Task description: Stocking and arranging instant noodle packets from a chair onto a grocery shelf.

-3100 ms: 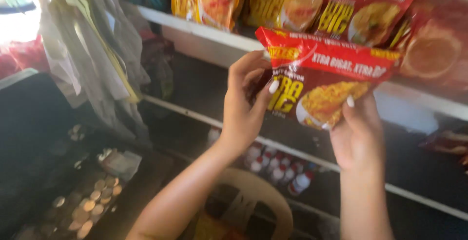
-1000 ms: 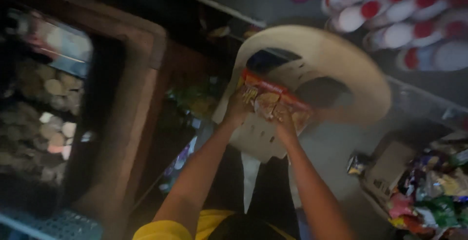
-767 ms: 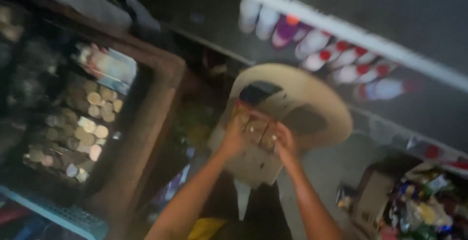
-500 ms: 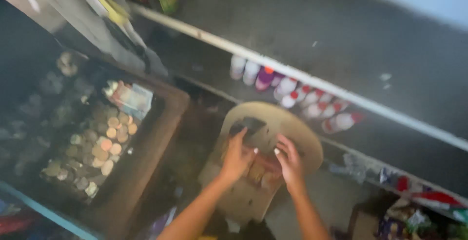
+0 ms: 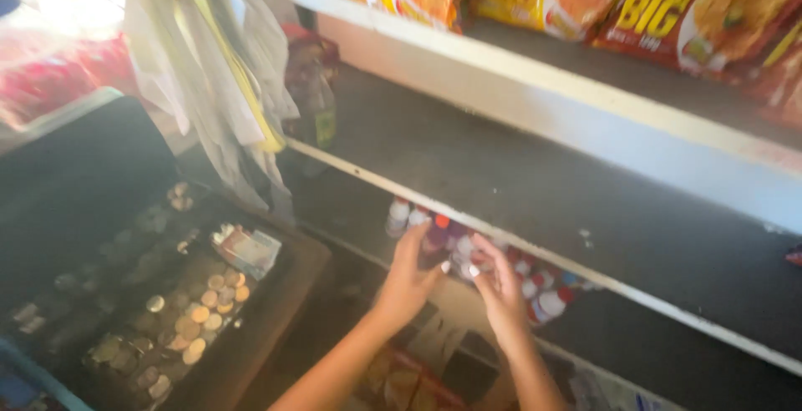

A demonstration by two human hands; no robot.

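Reaching under the lower white-edged shelf (image 5: 535,254), left hand (image 5: 407,281) and right hand (image 5: 499,287), fingers spread and empty, meet beside small white red-capped bottles (image 5: 547,302); wooden coin tray (image 5: 180,319) sits left.

Glossy foil snack packets (image 5: 718,10) crowd the top shelf's (image 5: 535,85) painted, matt front edge; smooth plastic bottles (image 5: 535,290) sit lower down, metal coins (image 5: 200,311) dull, thin plastic bags (image 5: 209,60) hanging.

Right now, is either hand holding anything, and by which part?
Nothing is held. The left hand and right hand are open, fingers spread, in front of the small bottles on the lower shelf.
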